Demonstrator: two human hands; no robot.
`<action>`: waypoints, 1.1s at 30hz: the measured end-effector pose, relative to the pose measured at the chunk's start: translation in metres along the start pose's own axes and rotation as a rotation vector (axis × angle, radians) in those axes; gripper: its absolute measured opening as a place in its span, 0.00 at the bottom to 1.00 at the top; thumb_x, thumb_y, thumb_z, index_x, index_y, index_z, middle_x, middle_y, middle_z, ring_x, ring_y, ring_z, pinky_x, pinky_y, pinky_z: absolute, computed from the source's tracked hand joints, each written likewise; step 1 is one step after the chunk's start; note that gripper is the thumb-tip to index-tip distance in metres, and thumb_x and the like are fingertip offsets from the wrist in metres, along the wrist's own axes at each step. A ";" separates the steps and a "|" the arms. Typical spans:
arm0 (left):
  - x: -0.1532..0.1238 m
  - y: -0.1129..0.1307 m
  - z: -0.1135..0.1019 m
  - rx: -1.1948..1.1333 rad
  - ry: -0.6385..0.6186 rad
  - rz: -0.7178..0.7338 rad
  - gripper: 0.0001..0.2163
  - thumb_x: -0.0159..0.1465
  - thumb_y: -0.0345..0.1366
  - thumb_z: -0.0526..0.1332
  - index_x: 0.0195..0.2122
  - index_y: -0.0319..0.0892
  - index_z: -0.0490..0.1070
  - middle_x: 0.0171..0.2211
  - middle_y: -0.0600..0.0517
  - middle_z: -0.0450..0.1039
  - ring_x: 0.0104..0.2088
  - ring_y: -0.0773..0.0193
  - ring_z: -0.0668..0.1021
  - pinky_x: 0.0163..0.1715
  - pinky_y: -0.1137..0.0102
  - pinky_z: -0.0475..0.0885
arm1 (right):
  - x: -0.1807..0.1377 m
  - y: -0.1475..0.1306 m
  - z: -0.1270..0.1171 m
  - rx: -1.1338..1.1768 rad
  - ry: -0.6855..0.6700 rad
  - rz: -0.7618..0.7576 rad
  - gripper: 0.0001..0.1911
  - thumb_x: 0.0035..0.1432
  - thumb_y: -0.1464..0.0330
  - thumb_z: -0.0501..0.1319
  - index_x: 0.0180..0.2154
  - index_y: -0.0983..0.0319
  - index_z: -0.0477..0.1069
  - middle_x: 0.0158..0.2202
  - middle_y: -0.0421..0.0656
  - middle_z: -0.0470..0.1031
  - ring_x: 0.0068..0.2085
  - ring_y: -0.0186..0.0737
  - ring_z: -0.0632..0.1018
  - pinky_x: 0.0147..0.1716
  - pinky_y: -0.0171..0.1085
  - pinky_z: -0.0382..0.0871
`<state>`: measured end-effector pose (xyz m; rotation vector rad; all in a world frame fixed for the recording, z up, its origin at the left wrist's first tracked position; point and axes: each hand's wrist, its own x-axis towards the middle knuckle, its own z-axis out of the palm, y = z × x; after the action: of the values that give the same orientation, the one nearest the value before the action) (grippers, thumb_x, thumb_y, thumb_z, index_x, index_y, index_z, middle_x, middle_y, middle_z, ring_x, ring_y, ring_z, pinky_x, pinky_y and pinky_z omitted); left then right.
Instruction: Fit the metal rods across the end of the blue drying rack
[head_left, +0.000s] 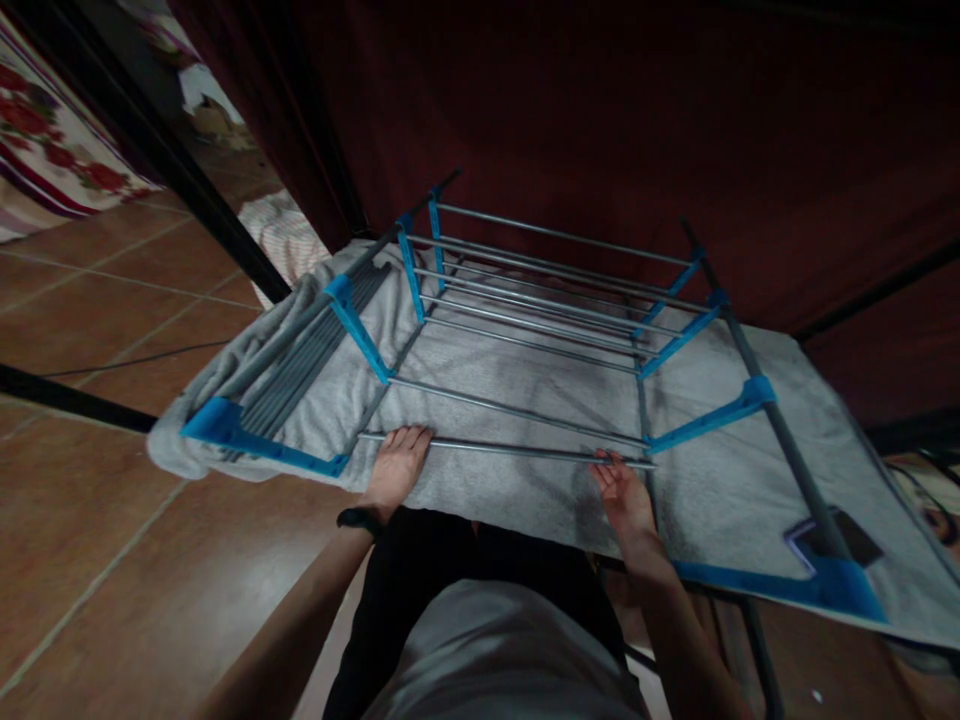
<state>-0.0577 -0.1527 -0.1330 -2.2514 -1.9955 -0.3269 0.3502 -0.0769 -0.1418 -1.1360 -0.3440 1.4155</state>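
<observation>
A loose metal rod (510, 450) lies across my body, close to the near edge of the grey blanket. My left hand (403, 455) closes over it near its left end. Palm turned up, my right hand (621, 484) has its fingers around the rod near the right end. Just beyond is a partly assembled rack of grey tubes, with blue plastic brackets (362, 330) on the left side and matching brackets (712, 415) on the right. Several metal crossbars (517, 408) span between the two sides. The rod's ends are apart from the nearest blue brackets.
Several grey tubes (315, 345) lie bundled at the left. A phone (836, 540) rests by the right side tube. The grey blanket (480, 500) covers a bed-like surface, with a dark red curtain (570, 110) behind. Black frame bars (172, 160) cross at the left above a tiled floor.
</observation>
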 end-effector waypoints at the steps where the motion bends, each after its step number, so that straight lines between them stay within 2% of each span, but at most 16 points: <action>1: 0.000 0.000 0.000 0.000 0.000 0.000 0.18 0.71 0.28 0.49 0.56 0.41 0.74 0.52 0.40 0.77 0.51 0.49 0.76 0.53 0.55 0.70 | -0.003 0.002 0.003 0.004 -0.011 0.024 0.06 0.51 0.71 0.68 0.32 0.57 0.74 0.34 0.39 0.82 0.40 0.37 0.83 0.45 0.39 0.80; 6: 0.000 0.002 -0.003 0.001 0.009 0.001 0.19 0.71 0.29 0.49 0.58 0.41 0.73 0.52 0.40 0.77 0.50 0.50 0.76 0.53 0.56 0.70 | -0.022 0.018 0.023 0.037 -0.067 0.145 0.05 0.52 0.69 0.68 0.34 0.58 0.75 0.38 0.42 0.83 0.43 0.40 0.83 0.49 0.43 0.79; 10: 0.003 0.005 -0.009 0.026 -0.040 -0.007 0.22 0.70 0.27 0.49 0.62 0.45 0.69 0.54 0.42 0.75 0.52 0.50 0.75 0.53 0.56 0.69 | -0.036 0.035 0.037 0.015 -0.131 0.233 0.06 0.53 0.69 0.68 0.35 0.56 0.76 0.40 0.42 0.83 0.42 0.41 0.82 0.52 0.46 0.79; 16: 0.025 0.015 -0.018 0.069 -0.132 -0.020 0.29 0.68 0.24 0.47 0.70 0.48 0.60 0.51 0.41 0.74 0.50 0.50 0.74 0.51 0.56 0.69 | -0.035 0.045 0.039 0.005 -0.158 0.249 0.06 0.53 0.69 0.67 0.35 0.55 0.76 0.40 0.41 0.83 0.42 0.40 0.82 0.52 0.46 0.79; 20: 0.032 0.019 -0.017 0.039 -0.121 -0.051 0.29 0.67 0.24 0.47 0.68 0.45 0.63 0.50 0.39 0.73 0.50 0.49 0.73 0.51 0.55 0.68 | -0.033 0.044 0.036 0.017 -0.168 0.257 0.06 0.53 0.70 0.66 0.35 0.55 0.75 0.41 0.42 0.83 0.42 0.41 0.82 0.53 0.47 0.79; 24: 0.023 0.019 -0.013 0.042 -0.112 -0.064 0.26 0.68 0.25 0.47 0.65 0.44 0.67 0.50 0.39 0.73 0.50 0.48 0.73 0.51 0.53 0.69 | -0.037 0.044 0.035 0.015 -0.170 0.260 0.06 0.52 0.70 0.66 0.35 0.56 0.76 0.40 0.41 0.83 0.41 0.40 0.82 0.53 0.47 0.78; 33: 0.011 0.018 -0.009 0.056 -0.062 -0.091 0.24 0.67 0.25 0.49 0.62 0.46 0.70 0.51 0.41 0.74 0.50 0.51 0.74 0.52 0.56 0.69 | -0.035 0.045 0.035 0.009 -0.188 0.258 0.07 0.52 0.70 0.67 0.35 0.55 0.75 0.39 0.41 0.82 0.41 0.41 0.82 0.53 0.48 0.78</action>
<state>-0.0393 -0.1468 -0.1208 -2.1676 -2.1150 -0.2086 0.2889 -0.1040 -0.1454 -1.0702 -0.3310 1.7558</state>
